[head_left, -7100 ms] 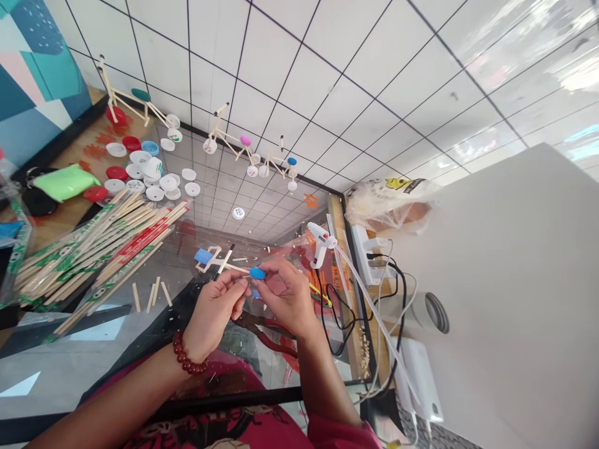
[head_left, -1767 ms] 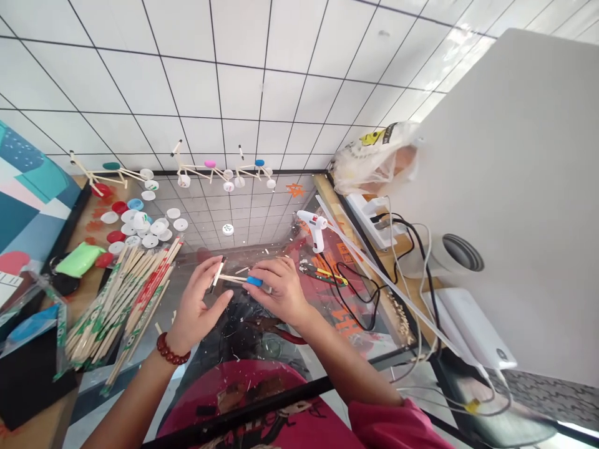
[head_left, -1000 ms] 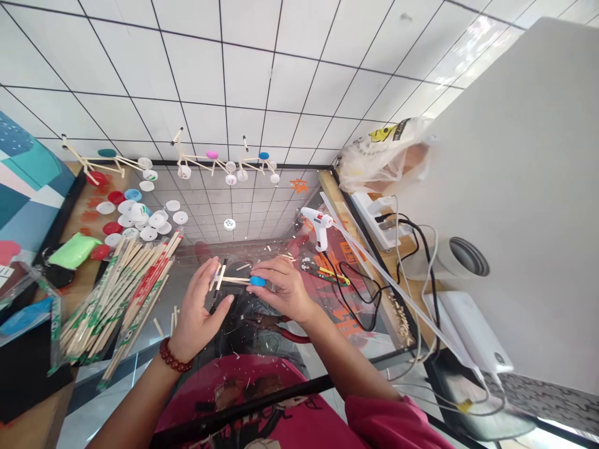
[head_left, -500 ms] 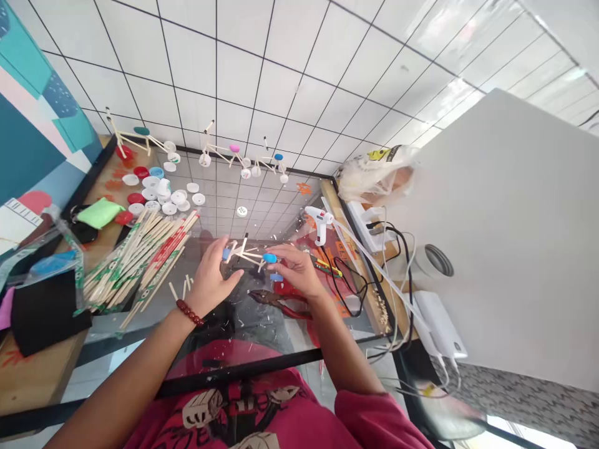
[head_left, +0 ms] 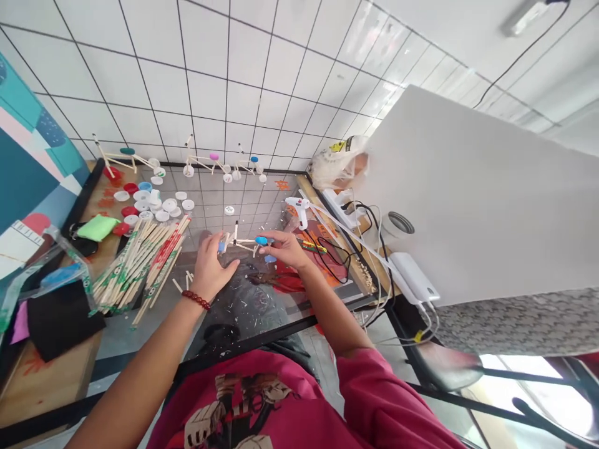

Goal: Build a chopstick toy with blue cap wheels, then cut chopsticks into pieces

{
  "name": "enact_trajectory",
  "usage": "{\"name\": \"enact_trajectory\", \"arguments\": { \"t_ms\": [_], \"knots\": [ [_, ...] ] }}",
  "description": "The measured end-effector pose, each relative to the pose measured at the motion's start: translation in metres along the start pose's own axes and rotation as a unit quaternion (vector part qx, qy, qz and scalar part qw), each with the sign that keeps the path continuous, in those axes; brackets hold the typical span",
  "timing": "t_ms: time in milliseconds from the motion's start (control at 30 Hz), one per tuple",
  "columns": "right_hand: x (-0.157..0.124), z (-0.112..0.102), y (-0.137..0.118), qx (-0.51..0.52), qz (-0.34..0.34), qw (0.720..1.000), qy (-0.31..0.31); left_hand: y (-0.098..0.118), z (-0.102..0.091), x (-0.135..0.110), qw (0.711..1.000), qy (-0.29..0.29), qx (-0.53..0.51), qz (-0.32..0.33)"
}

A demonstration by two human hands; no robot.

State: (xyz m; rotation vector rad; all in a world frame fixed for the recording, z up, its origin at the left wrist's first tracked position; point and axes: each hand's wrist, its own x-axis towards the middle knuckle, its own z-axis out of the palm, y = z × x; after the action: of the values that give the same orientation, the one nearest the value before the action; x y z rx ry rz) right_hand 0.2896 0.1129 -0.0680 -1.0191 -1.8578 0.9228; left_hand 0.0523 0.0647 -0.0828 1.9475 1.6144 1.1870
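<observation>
Two bare hands work low over the glass desk, near the centre of the view. The right grip is pinched together, clamped on a blue oval piece fixed along a small wooden stick frame. The left grip has its fingers spread at the frame's other end, beside a second blue piece; from here I cannot tell whether it is clamped on anything. Below the right grip lie red-handled pliers, and up to the right stands a white glue gun. Left of the hands lie bundled chopsticks, and bottle caps sit at upper left. To my eye this is the fitting of small blue parts to the frame, and the next move calls for a steady hold.
</observation>
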Motion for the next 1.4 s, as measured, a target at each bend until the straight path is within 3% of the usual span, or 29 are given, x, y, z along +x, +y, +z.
{"name": "enact_trajectory", "arguments": {
  "t_ms": [167,267,367,500,700,867,1200,1400],
  "knots": [
    [-0.001,0.001,0.000,0.014,-0.024,1.000,0.013,0.000,-0.001,0.001,1.000,-0.007,0.004,-0.001],
    [-0.002,-0.003,-0.004,-0.038,-0.101,0.994,0.035,0.001,-0.001,0.001,1.000,-0.013,0.007,-0.005],
    [-0.003,-0.007,-0.011,-0.194,-0.206,0.958,0.057,0.002,0.000,0.001,1.000,-0.012,0.011,-0.001],
    [-0.007,-0.008,-0.018,-0.339,-0.254,0.905,0.042,0.001,0.003,0.001,1.000,0.000,0.023,0.016],
    [-0.010,-0.006,-0.020,-0.357,-0.253,0.899,0.020,0.002,0.003,0.000,0.999,-0.003,0.034,0.029],
    [-0.013,-0.012,-0.021,-0.308,-0.258,0.914,0.053,0.005,0.001,0.000,0.999,-0.007,0.037,0.016],
    [-0.012,-0.013,-0.019,-0.397,-0.261,0.880,0.010,0.008,0.001,0.001,0.998,-0.010,0.049,0.025],
    [-0.010,-0.010,-0.016,-0.378,-0.272,0.885,0.006,0.029,-0.020,-0.016,0.993,0.011,0.113,0.020]
  ]
}}
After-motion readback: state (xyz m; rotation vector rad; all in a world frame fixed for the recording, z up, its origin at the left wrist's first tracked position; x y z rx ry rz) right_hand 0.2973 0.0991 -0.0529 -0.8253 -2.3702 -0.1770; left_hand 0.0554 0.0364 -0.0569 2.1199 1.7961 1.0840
